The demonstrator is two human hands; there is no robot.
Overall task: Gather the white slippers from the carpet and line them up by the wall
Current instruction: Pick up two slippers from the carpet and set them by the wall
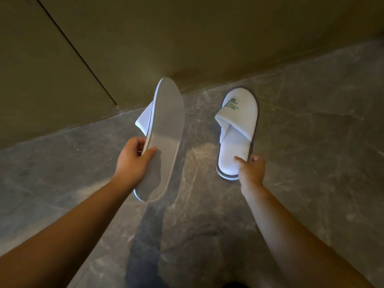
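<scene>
Two bare forearms are reaching out from the bottom corners of the view, over a grey marbled stone floor point(311, 125) with pale veins.

Both slippers are white towelling with a thin grey edge around the sole. One slipper point(161, 140) is showing its underside: a pale grey sole, smooth toward the toe and covered in a fine dimpled grip pattern toward the heel. It is tilting on its long edge, toe pointing up toward the wall point(187, 34), with the white upper folding out behind its left side. The other slipper point(236, 132) is facing sole-down, its open heel bed toward the camera and its closed toe toward the wall, with a small green logo printed on the toe band. Whether it is resting on the floor or hanging just above it cannot be told.

The left hand point(133, 161) is gripping the upturned slipper near the heel half, thumb pressing on the dimpled sole and fingers curling around the far edge, holding it off the floor. The right hand point(250, 171) is pinching the heel end of the second slipper, thumb lying inside on the white footbed and a fingertip showing at the outer right edge.

Both slippers are sitting close to the foot of the olive-brown wall, well apart from each other, with bare floor between them.
</scene>
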